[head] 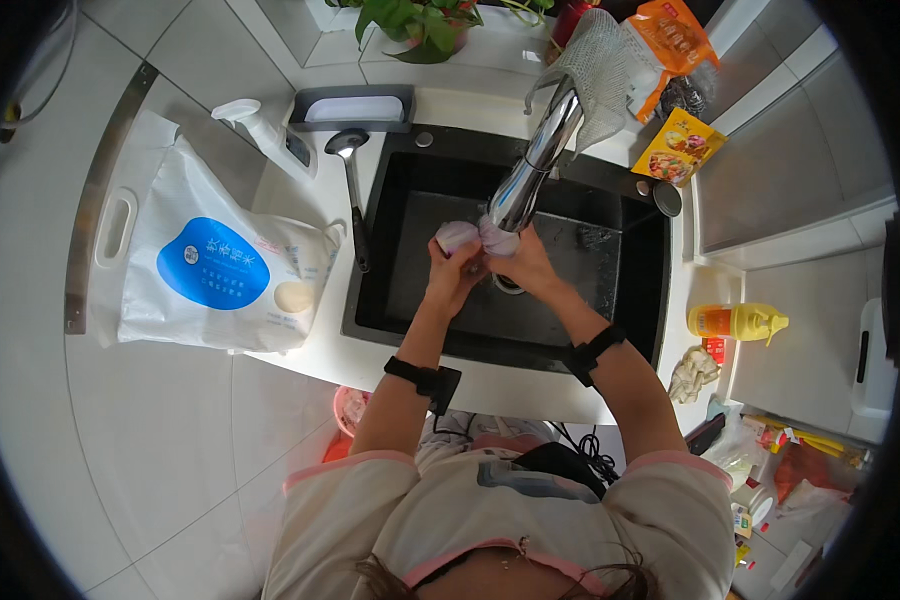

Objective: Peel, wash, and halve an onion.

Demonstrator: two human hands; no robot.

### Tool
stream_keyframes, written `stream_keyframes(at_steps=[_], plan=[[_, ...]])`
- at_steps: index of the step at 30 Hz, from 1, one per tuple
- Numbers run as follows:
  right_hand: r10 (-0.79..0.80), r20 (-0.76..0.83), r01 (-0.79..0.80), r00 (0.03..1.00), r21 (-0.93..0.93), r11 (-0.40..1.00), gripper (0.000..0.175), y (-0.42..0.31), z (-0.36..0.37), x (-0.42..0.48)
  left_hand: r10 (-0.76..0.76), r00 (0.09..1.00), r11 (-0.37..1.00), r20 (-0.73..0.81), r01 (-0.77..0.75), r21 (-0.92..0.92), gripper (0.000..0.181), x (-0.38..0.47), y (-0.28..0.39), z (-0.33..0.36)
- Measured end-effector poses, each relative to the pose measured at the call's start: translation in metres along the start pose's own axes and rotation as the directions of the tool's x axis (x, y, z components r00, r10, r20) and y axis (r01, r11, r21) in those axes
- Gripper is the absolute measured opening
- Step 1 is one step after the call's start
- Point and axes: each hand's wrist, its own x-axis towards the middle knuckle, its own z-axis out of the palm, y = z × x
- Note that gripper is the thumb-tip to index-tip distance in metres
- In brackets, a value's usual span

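Note:
Over the black sink [412, 315], my left hand [454, 274] holds a pale purple-and-white bulb [457, 235], an onion or garlic by its look. A second, similar bulb [499, 238] is in my right hand [529, 266], directly under the chrome faucet [525, 184], whose spout partly covers it. The two bulbs are close together, side by side. Some of my fingers are hidden behind the bulbs and the spout. Below my hands, part of the round drain [506, 285] shows in the wet sink floor.
Left of the sink are a ladle [352, 195], a white spray bottle [266, 135] and a large white bag [195, 270]. A mesh cloth [592, 75] hangs over the faucet. Food packets [679, 146] lie behind right. A yellow pump bottle [735, 322] and a rag [694, 373] are at right.

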Motion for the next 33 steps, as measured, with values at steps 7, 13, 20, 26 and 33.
stream_keyframes(at_steps=[7, 13, 20, 26, 33], plan=[[-0.136, -0.134, 0.136, 0.982, -0.005, 0.991, 0.082, 0.031, 0.016, -0.003, -0.003, 0.987, 0.865, 0.163, 0.084, -0.495, 0.036, 0.034, -0.02, 0.014], [-0.162, -0.005, 0.153, 0.987, -0.303, 0.941, 0.081, 0.052, -0.014, -0.001, -0.111, 0.986, 0.818, 0.124, 0.162, -0.552, 0.043, 0.022, -0.015, 0.017], [0.504, 0.234, -0.076, 0.832, -0.85, 0.52, 0.067, 0.117, -0.033, -0.015, -0.17, 0.981, 0.785, 0.088, 0.189, -0.59, 0.046, 0.021, -0.013, 0.005], [0.714, 0.299, 0.138, 0.633, -0.951, 0.277, 0.073, 0.165, -0.014, -0.02, -0.203, 0.979, 0.821, 0.003, 0.172, -0.544, 0.052, 0.019, -0.012, 0.016], [0.724, 0.299, 0.068, 0.621, -0.941, 0.331, 0.069, 0.157, -0.004, -0.005, -0.166, 0.98, 0.825, 0.107, 0.197, -0.53, 0.047, 0.027, -0.02, 0.003]])
